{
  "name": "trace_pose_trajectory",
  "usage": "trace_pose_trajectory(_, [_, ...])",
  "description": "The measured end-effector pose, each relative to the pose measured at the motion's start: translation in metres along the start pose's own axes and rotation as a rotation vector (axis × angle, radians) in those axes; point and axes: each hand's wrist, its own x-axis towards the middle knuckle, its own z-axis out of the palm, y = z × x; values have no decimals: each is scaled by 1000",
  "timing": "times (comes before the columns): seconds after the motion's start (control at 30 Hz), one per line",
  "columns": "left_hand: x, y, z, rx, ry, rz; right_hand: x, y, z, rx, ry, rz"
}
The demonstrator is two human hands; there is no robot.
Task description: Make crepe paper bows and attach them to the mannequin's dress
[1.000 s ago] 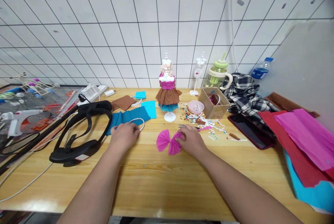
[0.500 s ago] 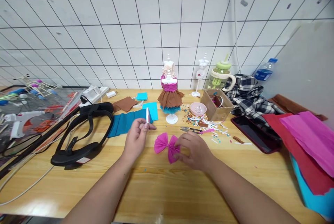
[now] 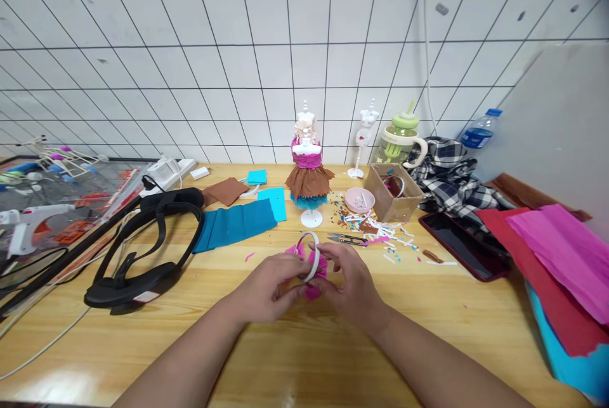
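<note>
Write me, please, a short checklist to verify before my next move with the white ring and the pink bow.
1. White ring held: ok, left hand and right hand are both on it.
2. Pink bow close by: ok, it is at the fingers.
3. Middle of the bow in view: not ok, ring and fingers cover it.
4. Loose end on the ring: cannot tell.
5. Snips uncovered: ok.
6. Table free of scraps: not ok, many lie near the snips.
</note>
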Motion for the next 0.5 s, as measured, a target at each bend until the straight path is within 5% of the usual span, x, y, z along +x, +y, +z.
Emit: trace_pose_trajectory(0.5, [2, -24, 6, 305, 92, 182, -2, 3, -1, 1, -19, -32])
